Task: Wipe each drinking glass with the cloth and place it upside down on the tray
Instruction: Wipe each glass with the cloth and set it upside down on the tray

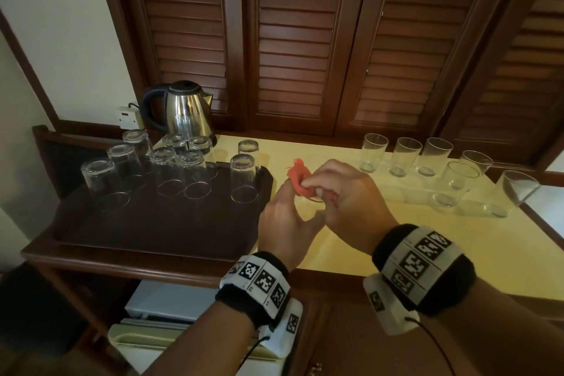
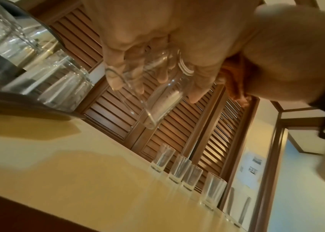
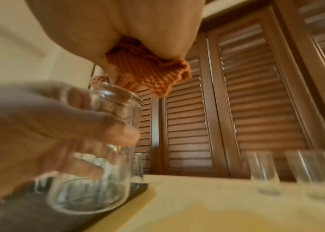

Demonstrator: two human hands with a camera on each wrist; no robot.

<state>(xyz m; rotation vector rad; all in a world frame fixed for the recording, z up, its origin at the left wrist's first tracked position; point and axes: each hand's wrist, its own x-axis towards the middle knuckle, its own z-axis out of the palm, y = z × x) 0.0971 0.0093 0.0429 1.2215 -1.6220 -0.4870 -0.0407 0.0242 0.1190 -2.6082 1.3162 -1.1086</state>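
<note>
Dark tray (image 1: pixel 91 232) holding upturned glasses (image 1: pixel 189 174), left hand (image 1: pixel 283 223) holding glass (image 2: pixel 157 100)

— Where does the tray (image 1: pixel 158 232) sit?
— On the table's (image 1: pixel 396 241) left end, carrying upturned glasses (image 1: pixel 189 172); the kettle (image 1: pixel 187 111) stands behind it at the back-left corner.
— And the upright glasses (image 1: pixel 433 157)?
— Along the table's back edge, toward the right end.

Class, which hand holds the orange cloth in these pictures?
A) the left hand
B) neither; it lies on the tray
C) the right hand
C: the right hand grips the orange cloth, while the left hand holds the glass.
</note>
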